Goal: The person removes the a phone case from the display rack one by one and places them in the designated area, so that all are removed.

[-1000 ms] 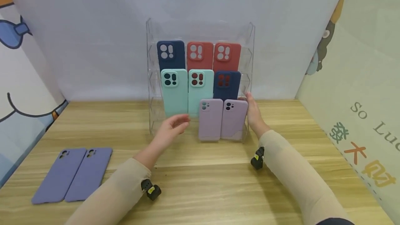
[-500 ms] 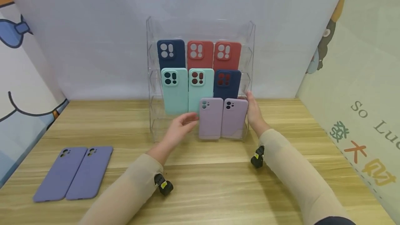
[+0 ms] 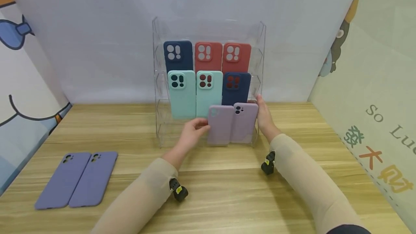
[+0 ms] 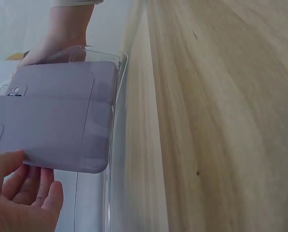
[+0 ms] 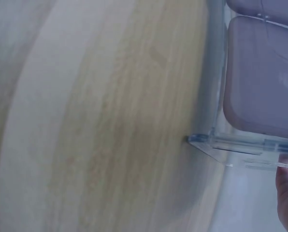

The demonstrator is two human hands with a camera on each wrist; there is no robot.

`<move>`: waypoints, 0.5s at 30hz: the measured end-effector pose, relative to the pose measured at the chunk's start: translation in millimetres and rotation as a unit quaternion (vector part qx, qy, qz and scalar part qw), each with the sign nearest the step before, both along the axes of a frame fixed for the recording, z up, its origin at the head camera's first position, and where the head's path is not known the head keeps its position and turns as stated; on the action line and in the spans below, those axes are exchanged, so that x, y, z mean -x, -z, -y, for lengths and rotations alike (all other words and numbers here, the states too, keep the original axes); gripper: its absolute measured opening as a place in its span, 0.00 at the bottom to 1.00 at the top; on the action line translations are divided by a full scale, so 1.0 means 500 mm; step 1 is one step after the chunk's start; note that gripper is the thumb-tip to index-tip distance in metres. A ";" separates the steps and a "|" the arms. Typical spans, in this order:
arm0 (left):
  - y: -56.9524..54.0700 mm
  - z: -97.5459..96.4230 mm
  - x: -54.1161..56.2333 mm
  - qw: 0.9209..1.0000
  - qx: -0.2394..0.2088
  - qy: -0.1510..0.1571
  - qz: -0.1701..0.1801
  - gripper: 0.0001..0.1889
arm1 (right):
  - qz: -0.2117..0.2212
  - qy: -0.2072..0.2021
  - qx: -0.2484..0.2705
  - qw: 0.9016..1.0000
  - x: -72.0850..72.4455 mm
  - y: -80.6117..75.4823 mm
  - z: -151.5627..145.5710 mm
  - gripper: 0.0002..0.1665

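Lilac case [image 3: 220,125] on seemingly wooden table [image 3: 211,194]

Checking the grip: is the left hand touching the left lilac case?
Touching. The head view shows the left hand with fingertips on the left lilac case edge.

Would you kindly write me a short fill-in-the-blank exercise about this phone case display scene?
1. The left hand holds a lilac phone case on the clear acrylic rack's ____ tier.
2. Two ____ red phone cases stand in the top row.
3. The right hand touches the rack's ____ side.

Missing: bottom; coral; right
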State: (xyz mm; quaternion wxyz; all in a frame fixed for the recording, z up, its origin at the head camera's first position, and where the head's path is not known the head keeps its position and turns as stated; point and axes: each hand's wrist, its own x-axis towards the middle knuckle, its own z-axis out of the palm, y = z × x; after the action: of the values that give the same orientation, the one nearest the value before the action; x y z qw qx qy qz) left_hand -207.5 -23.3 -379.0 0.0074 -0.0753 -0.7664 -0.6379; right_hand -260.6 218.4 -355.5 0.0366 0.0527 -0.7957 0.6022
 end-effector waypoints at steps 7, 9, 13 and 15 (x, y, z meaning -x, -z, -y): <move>0.013 -0.005 0.007 1.000 -0.004 0.000 -0.016 0.11 | -0.013 0.009 -0.007 1.000 0.015 0.026 -0.005 0.43; 0.014 -0.002 0.008 1.000 -0.014 -0.003 -0.023 0.11 | -0.010 0.011 -0.006 1.000 0.014 0.026 -0.005 0.43; 0.014 0.008 0.011 0.998 -0.038 -0.020 -0.042 0.11 | -0.011 0.010 -0.007 1.000 0.012 0.023 -0.005 0.43; 0.012 0.013 0.012 0.997 -0.052 -0.028 -0.048 0.11 | -0.014 0.008 -0.003 1.000 0.012 0.021 -0.006 0.42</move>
State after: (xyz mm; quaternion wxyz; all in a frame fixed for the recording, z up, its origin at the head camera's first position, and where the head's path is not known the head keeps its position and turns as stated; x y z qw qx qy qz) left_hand -213.5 -29.7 -385.2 0.0662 -0.0840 -0.7327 -0.6721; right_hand -266.5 221.3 -366.0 0.0529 0.0550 -0.7976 0.5984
